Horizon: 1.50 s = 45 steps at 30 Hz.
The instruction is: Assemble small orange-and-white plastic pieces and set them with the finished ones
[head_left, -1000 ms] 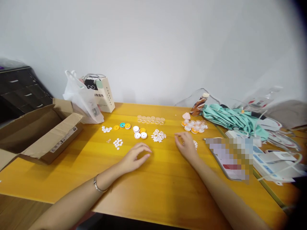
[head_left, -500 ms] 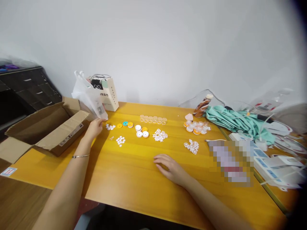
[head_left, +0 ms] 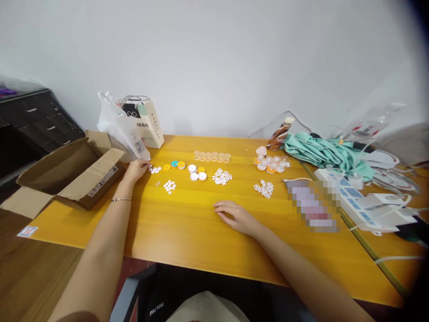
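Note:
My left hand (head_left: 137, 170) reaches to the near side of a pile of small white plastic pieces (head_left: 155, 170). Its fingertips are pinched together at the pile's left edge, and what lies between them is too small to make out. On the bare tabletop my right hand (head_left: 236, 218) rests with its fingers stretched and slightly apart, holding nothing. Between the hands are small white discs (head_left: 169, 186), white round caps (head_left: 193, 176), yellow and blue rings (head_left: 174, 164), and white gear-like pieces (head_left: 221, 177).
Clear cups (head_left: 212, 157) stand in a row farther back. An open cardboard box (head_left: 83, 179) and a white plastic bag (head_left: 122, 129) are at left. Toward the right are orange-and-clear parts (head_left: 271, 164), white lacy pieces (head_left: 264, 188), a brown bottle (head_left: 280, 135), green cloth (head_left: 321, 152) and a power strip (head_left: 351, 197).
My left hand has moved from beside the plastic bag's bottom onto the edge of the small white pieces. My right hand stays on the table. The view has tilted downward.

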Available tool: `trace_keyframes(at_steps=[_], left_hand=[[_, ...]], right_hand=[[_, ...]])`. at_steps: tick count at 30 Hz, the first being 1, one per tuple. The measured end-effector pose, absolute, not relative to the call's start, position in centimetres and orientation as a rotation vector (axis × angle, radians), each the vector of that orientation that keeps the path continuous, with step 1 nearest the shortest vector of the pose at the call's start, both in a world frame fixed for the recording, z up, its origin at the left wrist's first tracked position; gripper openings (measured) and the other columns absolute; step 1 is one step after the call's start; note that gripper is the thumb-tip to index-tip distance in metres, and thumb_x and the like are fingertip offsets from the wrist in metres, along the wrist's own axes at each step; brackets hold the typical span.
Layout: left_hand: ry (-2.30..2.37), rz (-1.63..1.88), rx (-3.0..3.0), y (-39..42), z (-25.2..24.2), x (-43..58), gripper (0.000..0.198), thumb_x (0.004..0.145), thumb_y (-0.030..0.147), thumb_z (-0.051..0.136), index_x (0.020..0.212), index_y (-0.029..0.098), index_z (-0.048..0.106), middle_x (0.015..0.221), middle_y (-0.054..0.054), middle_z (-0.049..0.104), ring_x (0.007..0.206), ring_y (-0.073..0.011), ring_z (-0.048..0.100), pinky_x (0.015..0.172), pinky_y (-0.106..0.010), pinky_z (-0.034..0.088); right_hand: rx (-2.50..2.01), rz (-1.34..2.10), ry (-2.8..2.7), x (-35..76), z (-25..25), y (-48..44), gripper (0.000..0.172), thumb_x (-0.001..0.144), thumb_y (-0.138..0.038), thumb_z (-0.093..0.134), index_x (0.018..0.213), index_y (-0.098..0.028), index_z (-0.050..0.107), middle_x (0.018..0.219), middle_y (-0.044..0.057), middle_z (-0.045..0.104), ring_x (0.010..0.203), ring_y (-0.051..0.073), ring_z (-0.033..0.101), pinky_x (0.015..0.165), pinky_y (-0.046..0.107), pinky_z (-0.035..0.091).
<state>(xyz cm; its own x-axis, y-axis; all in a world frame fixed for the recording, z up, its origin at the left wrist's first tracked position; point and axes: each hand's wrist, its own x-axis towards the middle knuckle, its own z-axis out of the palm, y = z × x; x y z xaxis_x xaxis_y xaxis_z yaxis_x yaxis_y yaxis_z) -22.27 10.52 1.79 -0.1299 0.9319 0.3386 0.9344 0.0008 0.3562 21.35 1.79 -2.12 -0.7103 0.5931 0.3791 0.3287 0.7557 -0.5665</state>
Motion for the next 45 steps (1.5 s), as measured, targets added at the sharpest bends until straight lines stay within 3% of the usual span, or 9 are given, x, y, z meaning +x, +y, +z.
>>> trace_keyframes(at_steps=[4,7,11,15,24,30,37,41,45], left_hand=[[-2.093,-0.926,-2.038,7.2,3.6,-18.8,0.027,0.08,0.031,0.049,0.09,0.013,0.067,0.095,-0.011,0.067,0.085,-0.0219,0.061,0.082,-0.031,0.047],[-1.959,-0.945,-2.238,3.6,3.6,-13.2,0.024,0.083,0.034,0.049,0.089,0.018,0.065,0.092,-0.005,0.067,0.084,-0.0158,0.061,0.077,-0.024,0.047],[-1.422,-0.724,-2.89,-0.2,2.1,-5.2,0.021,0.087,0.03,0.047,0.088,0.018,0.065,0.086,-0.005,0.065,0.082,-0.0152,0.06,0.078,-0.026,0.046],[-1.258,-0.571,-2.992,-0.5,0.9,-1.3,0.019,0.087,0.025,0.048,0.086,0.017,0.064,0.083,-0.006,0.064,0.078,-0.0162,0.06,0.074,-0.027,0.045],[-1.367,-0.736,-2.93,0.7,0.8,-0.7,0.022,0.087,0.033,0.05,0.096,0.016,0.061,0.09,-0.007,0.065,0.083,-0.0181,0.061,0.078,-0.029,0.046],[-1.913,-1.063,-2.455,2.7,1.6,-7.0,0.026,0.087,0.034,0.045,0.098,0.016,0.061,0.099,-0.007,0.066,0.09,-0.0171,0.061,0.078,-0.027,0.048],[-2.134,-0.793,-2.174,7.3,3.1,-13.4,0.032,0.08,0.03,0.05,0.107,0.013,0.058,0.111,-0.012,0.062,0.103,-0.0249,0.056,0.089,-0.036,0.041],[-2.159,-0.529,-2.154,9.6,3.2,-13.8,0.026,0.072,0.027,0.058,0.095,0.015,0.063,0.103,-0.015,0.064,0.105,-0.0349,0.051,0.089,-0.046,0.036],[-2.16,-0.36,-2.13,10.8,2.5,-13.5,0.017,0.074,0.026,0.055,0.081,0.014,0.065,0.096,-0.018,0.065,0.102,-0.0372,0.052,0.086,-0.05,0.033]], right_hand=[[-0.721,0.65,-2.345,21.4,-2.3,1.9,0.019,0.088,-0.023,0.046,0.097,-0.023,0.062,0.106,0.007,0.065,0.101,0.018,0.06,0.091,0.038,0.048],[-0.765,0.65,-2.324,21.3,-2.4,1.9,0.018,0.088,-0.024,0.046,0.096,-0.023,0.062,0.105,0.006,0.065,0.1,0.018,0.061,0.091,0.037,0.048],[-0.815,0.614,-2.294,21.2,-2.6,1.7,0.018,0.087,-0.024,0.047,0.096,-0.022,0.062,0.105,0.007,0.065,0.101,0.019,0.06,0.092,0.039,0.047],[-0.881,0.541,-2.259,21.2,-3.0,1.5,0.017,0.084,-0.023,0.051,0.098,-0.021,0.06,0.107,0.008,0.063,0.103,0.021,0.058,0.093,0.042,0.045],[-0.915,0.483,-2.288,21.2,-3.4,1.7,0.027,0.081,-0.031,0.056,0.105,-0.02,0.057,0.114,0.01,0.058,0.11,0.023,0.052,0.096,0.044,0.042],[-0.934,0.498,-2.312,21.3,-3.1,1.5,0.025,0.084,-0.032,0.053,0.105,-0.02,0.057,0.117,0.01,0.056,0.111,0.023,0.051,0.096,0.043,0.041],[-0.946,0.505,-2.315,21.4,-3.1,1.5,0.024,0.085,-0.03,0.052,0.106,-0.02,0.057,0.117,0.01,0.056,0.111,0.022,0.052,0.096,0.043,0.042],[-0.944,0.511,-2.308,21.5,-2.9,1.4,0.023,0.085,-0.029,0.052,0.106,-0.021,0.057,0.117,0.01,0.057,0.11,0.023,0.052,0.095,0.044,0.043],[-0.953,0.519,-2.314,21.5,-2.9,1.3,0.024,0.085,-0.028,0.052,0.107,-0.021,0.056,0.119,0.011,0.056,0.112,0.023,0.052,0.095,0.045,0.043]])
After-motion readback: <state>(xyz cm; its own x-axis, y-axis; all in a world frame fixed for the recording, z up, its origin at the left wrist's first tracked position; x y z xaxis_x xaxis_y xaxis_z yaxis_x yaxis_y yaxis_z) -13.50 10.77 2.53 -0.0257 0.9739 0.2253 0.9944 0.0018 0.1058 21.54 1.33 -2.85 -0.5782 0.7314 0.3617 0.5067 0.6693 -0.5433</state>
